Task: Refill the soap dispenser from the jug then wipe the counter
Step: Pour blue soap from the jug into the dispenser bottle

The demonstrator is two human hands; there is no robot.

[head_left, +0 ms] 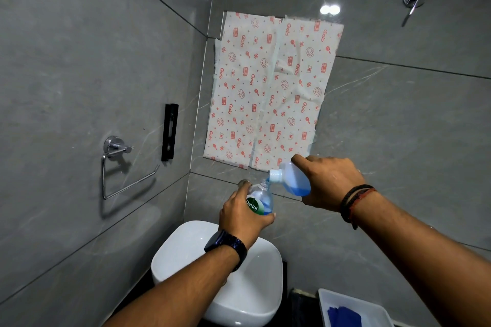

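My left hand [243, 216] grips a clear soap dispenser bottle [259, 200] with a green Dettol label, held up over the white basin [186, 247]; its pump is off and its neck is open. My right hand [328, 183] holds a clear jug-like bottle [292, 180] tipped to the left, with blue liquid pooled in its lower side. The jug's white threaded mouth [275, 176] sits just above the dispenser's neck. A little blue liquid shows at the bottom of the dispenser.
A white tray [329, 297] holding a blue cloth [344, 314] stands at the bottom right on the dark counter [300, 302]. A printed paper sheet [265, 87] covers the wall ahead. A chrome towel ring [119, 167] and a black bracket [169, 132] hang on the left wall.
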